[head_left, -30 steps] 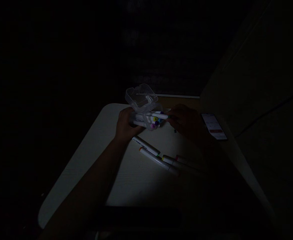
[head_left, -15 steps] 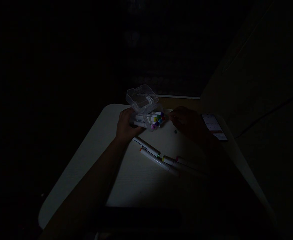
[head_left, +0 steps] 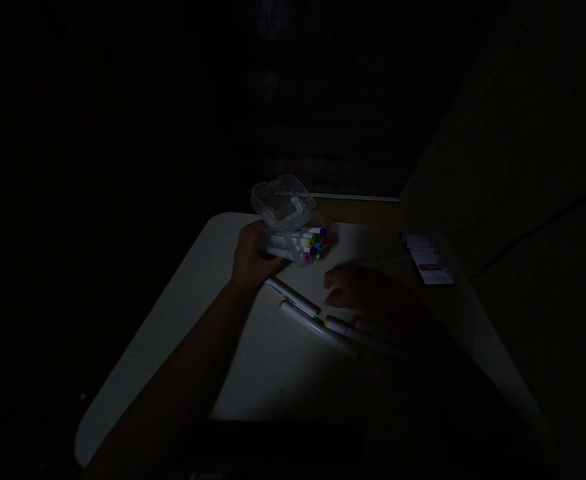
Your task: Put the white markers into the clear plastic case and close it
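My left hand is wrapped round a clear plastic marker case, which lies on its side with its hinged lid swung up. Several white markers with coloured ends stick out of the case's mouth, facing right. Over the table to the right, my right hand has thumb and forefinger apart, and nothing shows between them. Just below it lie loose markers: one with a green end, one with an orange end and one with a yellow end. Another with a pinkish end is partly in shadow.
A pale table with rounded corners carries everything. Near its right edge lies a phone with a lit screen. A wall stands on the right, with a dark cable running across it. The surroundings are very dark.
My right hand has moved from beside the case's mouth down toward the loose markers. A small dark thing on the table is now out of sight. My left hand stays on the case.
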Demonstrator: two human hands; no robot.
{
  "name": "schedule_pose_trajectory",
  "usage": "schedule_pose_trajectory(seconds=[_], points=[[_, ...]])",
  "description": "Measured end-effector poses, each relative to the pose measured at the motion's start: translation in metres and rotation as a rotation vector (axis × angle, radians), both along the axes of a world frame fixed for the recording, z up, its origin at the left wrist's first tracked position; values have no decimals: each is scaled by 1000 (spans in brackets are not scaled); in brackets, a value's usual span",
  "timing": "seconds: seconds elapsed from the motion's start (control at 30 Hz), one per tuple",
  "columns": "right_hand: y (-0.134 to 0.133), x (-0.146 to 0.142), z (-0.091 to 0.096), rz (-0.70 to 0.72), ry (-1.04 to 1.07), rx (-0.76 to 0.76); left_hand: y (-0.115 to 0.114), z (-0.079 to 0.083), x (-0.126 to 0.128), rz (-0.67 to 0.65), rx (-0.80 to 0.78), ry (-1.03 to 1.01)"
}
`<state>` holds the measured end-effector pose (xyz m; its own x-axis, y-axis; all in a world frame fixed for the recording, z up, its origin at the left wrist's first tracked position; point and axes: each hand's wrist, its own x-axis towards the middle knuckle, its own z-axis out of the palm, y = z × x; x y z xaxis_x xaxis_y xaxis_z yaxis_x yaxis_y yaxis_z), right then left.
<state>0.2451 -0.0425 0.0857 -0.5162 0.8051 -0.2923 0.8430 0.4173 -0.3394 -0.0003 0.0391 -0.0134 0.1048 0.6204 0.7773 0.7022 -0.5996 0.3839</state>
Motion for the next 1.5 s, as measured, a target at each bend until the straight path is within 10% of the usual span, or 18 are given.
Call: schedule_pose_trajectory(seconds=[0.77, 1.5], points=[[2, -25, -26, 196, -136, 152, -1, 3, 5, 6, -28, -27], [14, 18, 20, -51, 62, 282, -2, 3, 4, -18, -13, -8]])
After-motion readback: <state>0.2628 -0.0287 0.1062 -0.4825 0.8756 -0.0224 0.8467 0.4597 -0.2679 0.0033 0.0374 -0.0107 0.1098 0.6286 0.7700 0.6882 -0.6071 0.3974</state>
